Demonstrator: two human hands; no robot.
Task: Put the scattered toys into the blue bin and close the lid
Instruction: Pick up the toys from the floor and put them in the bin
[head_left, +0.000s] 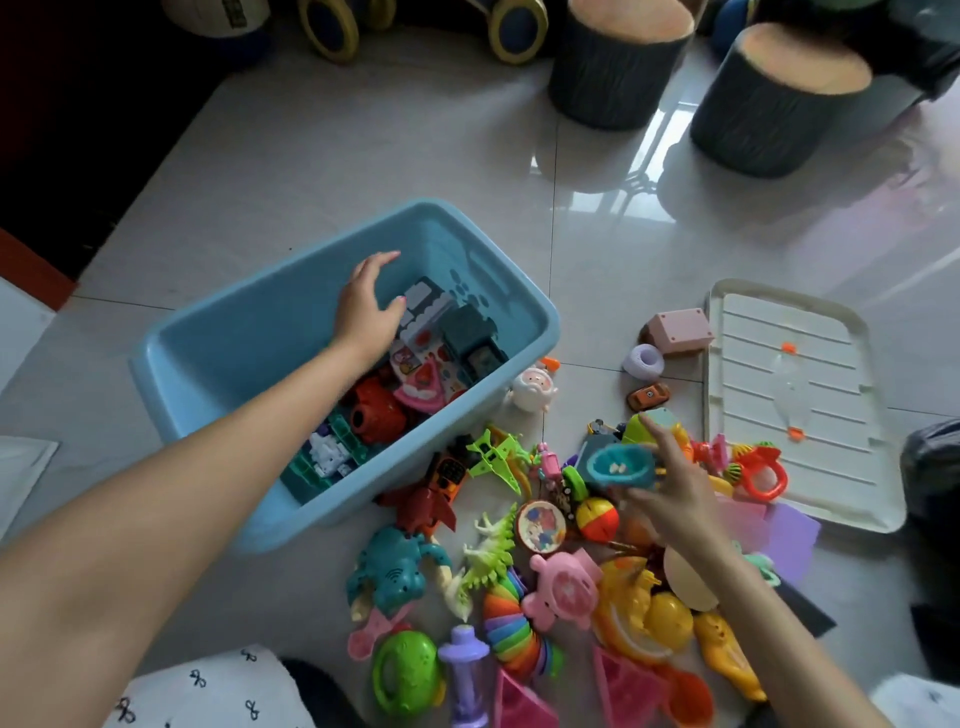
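The blue bin (535, 332) stands open on the floor at centre left, partly filled with toys such as a red piece (376, 410) and a grey block (470, 332). My left hand (366, 306) hovers inside the bin above them, fingers spread and holding nothing. A heap of scattered toys (545, 571) lies in front of and right of the bin. My right hand (670, 488) reaches into this heap and grips a teal bowl-shaped toy (621, 465). The white lid (800, 395) lies flat on the floor at the right.
Two dark stump-shaped stools (618, 67) (779, 104) stand at the back right. A pink box (680, 332), a lilac ring (644, 361) and a small orange car (649, 397) lie between bin and lid. A ride-on toy's wheels (332, 26) show at the top.
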